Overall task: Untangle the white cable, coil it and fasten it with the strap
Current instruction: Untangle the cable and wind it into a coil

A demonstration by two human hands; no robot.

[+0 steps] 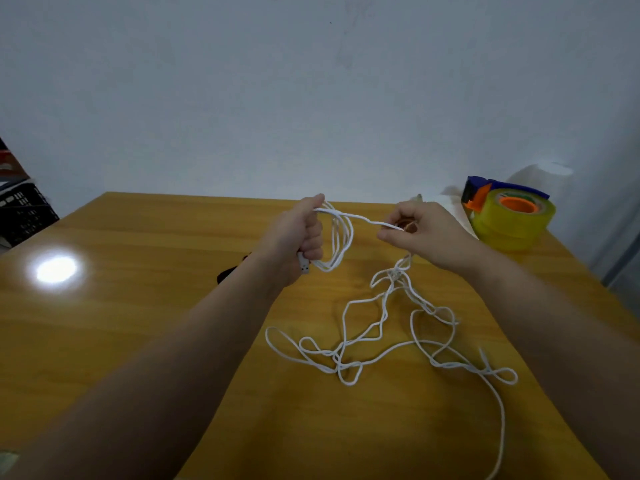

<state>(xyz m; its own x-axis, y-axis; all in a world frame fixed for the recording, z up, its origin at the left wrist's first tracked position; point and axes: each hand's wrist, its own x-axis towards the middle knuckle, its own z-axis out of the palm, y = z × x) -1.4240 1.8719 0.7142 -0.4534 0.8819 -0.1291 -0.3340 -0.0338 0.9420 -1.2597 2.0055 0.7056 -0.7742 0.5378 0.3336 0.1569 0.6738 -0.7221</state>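
My left hand grips a few coiled loops of the white cable above the table, with the USB plug sticking out below the fist. A taut strand runs from that fist across to my right hand, which pinches it. From the right hand the cable drops through a knot into a loose tangle spread on the wooden table. A dark strap lies on the table, mostly hidden behind my left forearm.
A yellow tape roll in a blue and orange dispenser stands at the table's far right. A black crate sits off the left edge. A bright light reflection marks the left tabletop. A white wall rises behind.
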